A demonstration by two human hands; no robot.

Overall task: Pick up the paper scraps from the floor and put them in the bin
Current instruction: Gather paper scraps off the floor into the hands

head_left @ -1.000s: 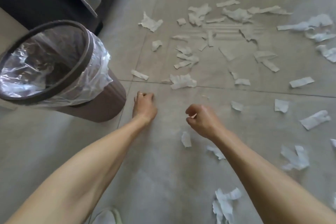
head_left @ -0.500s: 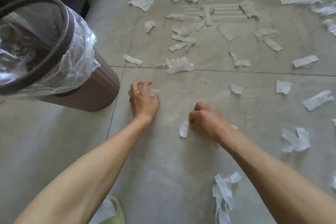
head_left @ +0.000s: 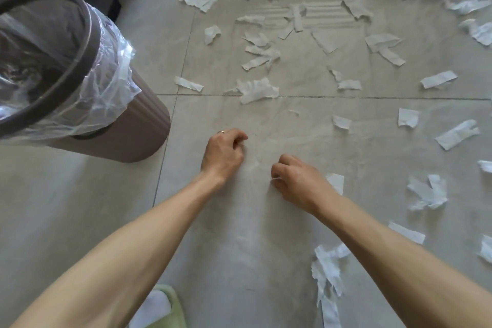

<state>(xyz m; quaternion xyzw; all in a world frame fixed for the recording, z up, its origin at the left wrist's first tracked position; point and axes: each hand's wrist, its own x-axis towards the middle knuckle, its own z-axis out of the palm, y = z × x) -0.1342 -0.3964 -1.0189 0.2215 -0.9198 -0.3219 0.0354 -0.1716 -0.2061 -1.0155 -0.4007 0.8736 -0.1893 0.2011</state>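
Off to the left of the left hand (head_left: 223, 153) stands the bin (head_left: 111, 125), brown and ribbed, lined with a clear plastic bag (head_left: 106, 82) folded over its rim. The left hand is low over the floor (head_left: 239, 247) with its fingers curled under (a ring (head_left: 221, 131) shows on one of them); whether it holds anything I cannot tell. Just to its right, the right hand (head_left: 300, 181) is also curled, and a sliver of white paper (head_left: 275, 179) shows at its fingertips, pinched there. A scrap (head_left: 336, 181) lies partly hidden behind that hand. Ahead of both hands and out to the right, the paper scraps (head_left: 257, 90) are strewn over the tiles, with a long torn piece (head_left: 326, 271) beside the right forearm. Below the left forearm, a green slipper (head_left: 170, 301) peeks in.
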